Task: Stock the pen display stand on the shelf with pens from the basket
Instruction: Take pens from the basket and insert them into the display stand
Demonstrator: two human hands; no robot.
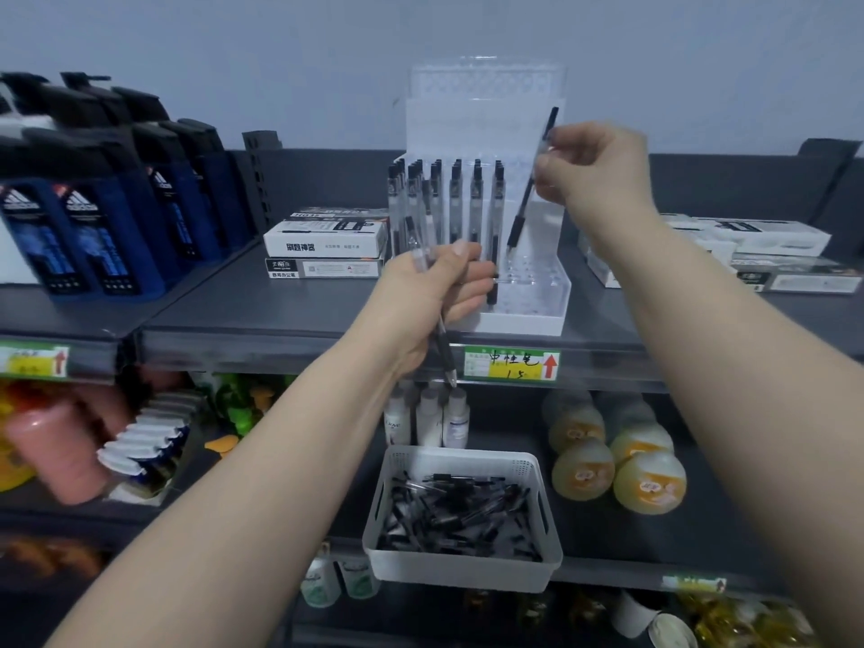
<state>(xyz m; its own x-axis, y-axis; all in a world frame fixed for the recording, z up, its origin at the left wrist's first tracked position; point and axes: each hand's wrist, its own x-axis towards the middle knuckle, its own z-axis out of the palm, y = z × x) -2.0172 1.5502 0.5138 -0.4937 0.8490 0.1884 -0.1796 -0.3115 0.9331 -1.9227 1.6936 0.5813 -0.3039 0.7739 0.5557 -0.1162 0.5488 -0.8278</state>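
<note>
Pen display stand (533,301): upright pens (456,198) fill its left rows; the right-hand holes lie open from above. Stacked boxes (325,247) sit just beside its left, flat boxes (748,247) near its right. Left hand (444,282) blocks the lower-left front.

Two long arms (280,460), bare from the elbows up to the wrists. The left hand (439,292) and right hand (594,166) are bare too (one short thumbnail (460,249) shows on the left).

Stand (528,320) partly behind L hand (435,292).
</note>
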